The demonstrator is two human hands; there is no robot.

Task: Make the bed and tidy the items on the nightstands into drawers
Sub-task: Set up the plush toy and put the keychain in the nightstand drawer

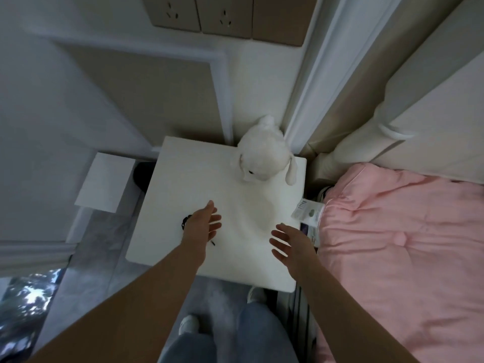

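White nightstand (183, 179) carries a plush toy (262, 158) at its 1 o'clock corner and a small black item (185, 221) under the left hand (203, 222). Both hands hover, fingers apart, holding nothing; right hand (290, 243) at 4 o'clock, pink duvet (392, 244) at 3.

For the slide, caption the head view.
Both open hands, left and right, reach over a white nightstand toward a plush toy.

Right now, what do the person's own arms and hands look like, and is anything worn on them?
Both arms are bare from the bottom of the picture to the fingertips: no sleeves, gloves, watch or rings show. The left hand and the right hand are ordinary bare hands with all fingers uncovered. Further down, the person wears light blue jeans and white shoes.
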